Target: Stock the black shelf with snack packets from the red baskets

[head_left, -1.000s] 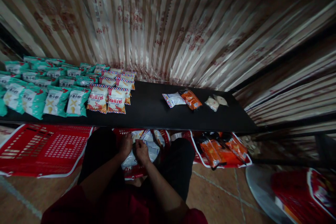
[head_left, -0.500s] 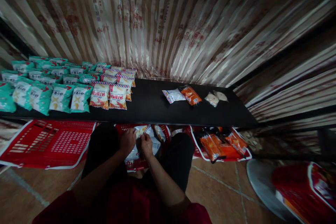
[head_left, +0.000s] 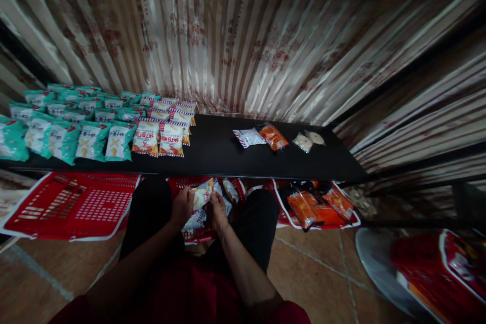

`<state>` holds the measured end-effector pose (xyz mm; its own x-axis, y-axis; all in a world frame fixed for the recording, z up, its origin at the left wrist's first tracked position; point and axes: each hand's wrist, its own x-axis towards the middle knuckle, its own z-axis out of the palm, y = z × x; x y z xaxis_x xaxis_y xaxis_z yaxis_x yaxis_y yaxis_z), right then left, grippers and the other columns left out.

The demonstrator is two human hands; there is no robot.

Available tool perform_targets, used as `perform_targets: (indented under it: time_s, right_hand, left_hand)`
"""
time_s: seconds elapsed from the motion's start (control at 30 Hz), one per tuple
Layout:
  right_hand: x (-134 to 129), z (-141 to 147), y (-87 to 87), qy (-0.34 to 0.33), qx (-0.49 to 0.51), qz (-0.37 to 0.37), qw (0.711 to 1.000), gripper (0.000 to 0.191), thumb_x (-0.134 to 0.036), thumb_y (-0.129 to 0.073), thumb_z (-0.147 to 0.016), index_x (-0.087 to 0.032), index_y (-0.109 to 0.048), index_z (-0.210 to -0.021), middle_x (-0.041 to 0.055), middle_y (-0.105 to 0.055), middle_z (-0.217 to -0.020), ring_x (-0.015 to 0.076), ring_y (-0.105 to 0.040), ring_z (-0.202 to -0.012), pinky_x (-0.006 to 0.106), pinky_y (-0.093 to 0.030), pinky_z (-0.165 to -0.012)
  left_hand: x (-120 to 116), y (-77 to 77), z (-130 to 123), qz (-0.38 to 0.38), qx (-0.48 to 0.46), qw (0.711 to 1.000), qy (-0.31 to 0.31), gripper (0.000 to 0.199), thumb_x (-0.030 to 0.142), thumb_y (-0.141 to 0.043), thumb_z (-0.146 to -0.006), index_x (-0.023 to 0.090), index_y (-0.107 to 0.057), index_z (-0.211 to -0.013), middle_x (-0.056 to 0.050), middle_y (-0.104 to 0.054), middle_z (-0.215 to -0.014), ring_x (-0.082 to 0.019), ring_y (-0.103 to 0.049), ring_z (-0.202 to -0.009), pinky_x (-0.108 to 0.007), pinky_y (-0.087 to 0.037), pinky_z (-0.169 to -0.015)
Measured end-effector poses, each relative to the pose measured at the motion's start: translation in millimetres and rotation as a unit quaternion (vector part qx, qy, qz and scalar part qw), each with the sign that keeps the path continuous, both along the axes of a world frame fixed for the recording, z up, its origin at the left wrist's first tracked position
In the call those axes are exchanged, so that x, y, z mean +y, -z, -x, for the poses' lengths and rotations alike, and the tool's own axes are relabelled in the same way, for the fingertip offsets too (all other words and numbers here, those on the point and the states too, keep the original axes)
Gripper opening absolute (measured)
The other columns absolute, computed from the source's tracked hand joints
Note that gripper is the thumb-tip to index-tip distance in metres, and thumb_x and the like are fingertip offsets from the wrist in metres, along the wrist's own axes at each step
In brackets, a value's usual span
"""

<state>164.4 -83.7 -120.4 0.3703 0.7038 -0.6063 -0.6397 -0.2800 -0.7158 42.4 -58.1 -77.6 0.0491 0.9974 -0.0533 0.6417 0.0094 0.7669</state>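
Note:
A white and orange snack bag (head_left: 202, 194) is held up between my hands, just over the basket between my knees. My left hand (head_left: 183, 208) grips its left side. On its right edge are the closed fingers of my right hand (head_left: 219, 209). Below them, the red basket (head_left: 201, 237) contains more bags, mostly seen from their pale sides. Bags of the same white and orange kind (head_left: 171, 138) stand in rows on the black shelf (head_left: 212, 149), right beside rows of teal snack bags (head_left: 91, 140).
On the shelf's right lie a white striped bag (head_left: 249, 137), an orange packet (head_left: 273, 136) and two small pale packets (head_left: 304, 142). A red basket (head_left: 87, 205) lies at left; another with orange packets (head_left: 304, 208) is at right. A striped curtain (head_left: 228, 35) hangs behind.
The snack bag has been raised and turned, so more of its printed front shows. My hands have moved slightly apart around it. The view has shifted a little.

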Motion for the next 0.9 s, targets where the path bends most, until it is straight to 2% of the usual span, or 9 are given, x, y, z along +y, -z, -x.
perform_targets:
  time_s: [0.2,0.3,0.43,0.57,0.7,0.9]
  right_hand:
    - [1.4,-9.4,-18.1,-0.020,0.040,0.018,0.999,0.032,-0.039,-0.076,-0.060,-0.021,-0.060,-0.080,-0.0013,-0.067,-0.075,0.0115,-0.061,-0.064,0.022,-0.051,-0.056]
    - [2.0,-11.4,-21.1,-0.032,0.059,0.014,0.998,0.033,-0.035,-0.081,-0.053,-0.019,-0.060,-0.072,-0.0020,-0.066,-0.068,0.0092,-0.058,-0.057,0.018,-0.047,-0.050]
    - [0.7,-12.8,-24.6,-0.029,0.066,0.012,0.997,0.030,-0.029,-0.083,-0.051,-0.017,-0.060,-0.067,-0.0021,-0.065,-0.063,0.0082,-0.056,-0.053,0.016,-0.043,-0.044]
    - [-0.6,-12.0,-31.3,-0.024,0.057,-0.006,0.998,0.027,-0.030,-0.081,-0.055,-0.016,-0.060,-0.065,-0.0020,-0.063,-0.056,0.0085,-0.053,-0.047,0.018,-0.040,-0.041]
    - [-1.0,-10.4,-35.9,-0.029,0.068,-0.010,0.997,0.026,-0.030,-0.080,-0.056,-0.015,-0.060,-0.062,-0.0016,-0.062,-0.053,0.0085,-0.052,-0.044,0.019,-0.043,-0.044]
    - [-3.0,-9.4,-36.2,-0.019,0.065,0.032,0.997,0.024,-0.031,-0.077,-0.061,-0.015,-0.059,-0.066,-0.0023,-0.062,-0.054,0.0081,-0.053,-0.044,0.017,-0.042,-0.041]
  left_hand:
    - [1.0,-12.9,6.6,0.044,-0.053,0.997,-0.038,0.023,0.034,-0.033,-0.085,0.021,-0.042,-0.068,0.003,-0.048,-0.059,-0.013,-0.050,-0.058,-0.023,-0.035,-0.056]
    - [2.6,-14.3,11.1,0.038,-0.057,0.996,-0.052,0.023,0.036,-0.034,-0.083,0.022,-0.040,-0.066,0.004,-0.045,-0.058,-0.013,-0.047,-0.056,-0.023,-0.033,-0.055]
    - [3.4,-13.9,15.3,0.036,-0.074,0.994,-0.066,0.023,0.036,-0.035,-0.082,0.022,-0.037,-0.064,0.004,-0.042,-0.056,-0.012,-0.043,-0.054,-0.023,-0.030,-0.053]
    - [2.5,-12.0,15.5,0.031,-0.093,0.991,-0.088,0.024,0.037,-0.036,-0.081,0.022,-0.036,-0.063,0.004,-0.041,-0.055,-0.012,-0.041,-0.053,-0.024,-0.029,-0.052]
    - [4.0,-6.5,14.4,0.041,-0.136,0.983,-0.116,0.025,0.039,-0.039,-0.079,0.022,-0.035,-0.061,0.005,-0.039,-0.052,-0.012,-0.040,-0.050,-0.023,-0.029,-0.049]
    - [14.1,5.6,14.2,0.117,-0.238,0.955,-0.129,0.028,0.045,-0.047,-0.074,0.021,-0.041,-0.061,0.005,-0.045,-0.051,-0.012,-0.045,-0.050,-0.022,-0.034,-0.047]
